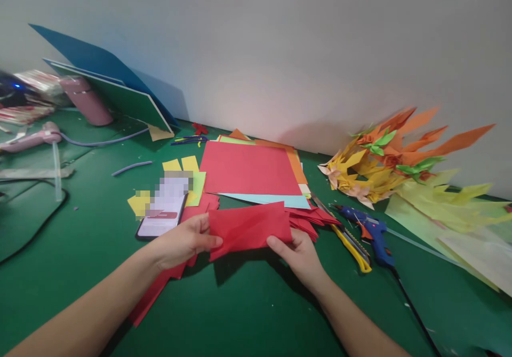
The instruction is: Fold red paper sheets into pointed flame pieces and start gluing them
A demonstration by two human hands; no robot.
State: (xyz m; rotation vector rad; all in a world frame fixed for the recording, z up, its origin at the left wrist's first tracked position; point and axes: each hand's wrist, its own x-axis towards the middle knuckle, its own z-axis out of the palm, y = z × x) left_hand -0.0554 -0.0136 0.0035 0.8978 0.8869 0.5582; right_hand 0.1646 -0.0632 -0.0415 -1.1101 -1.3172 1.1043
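A red paper piece (250, 226), roughly rectangular, is held up above the green table between my two hands. My left hand (192, 242) pinches its left end, thumb in front. At the right end, my right hand (298, 253) grips it with the thumb on the near face and the fingers behind. Red paper strips (156, 290) lie under my left forearm. Behind the held piece is a stack of coloured sheets with a red sheet (252, 167) on top. Folded red paper pieces (310, 218) lie just beyond my right hand.
A phone (160, 226) lies left of my hands near yellow paper pieces (172, 166). To the right are a yellow utility knife (352, 247), a blue glue gun (374, 234) and folded paper flowers (384, 159). A pink bottle (88, 101), boards (116, 93) and a pink glue gun (36, 137) stand or lie left.
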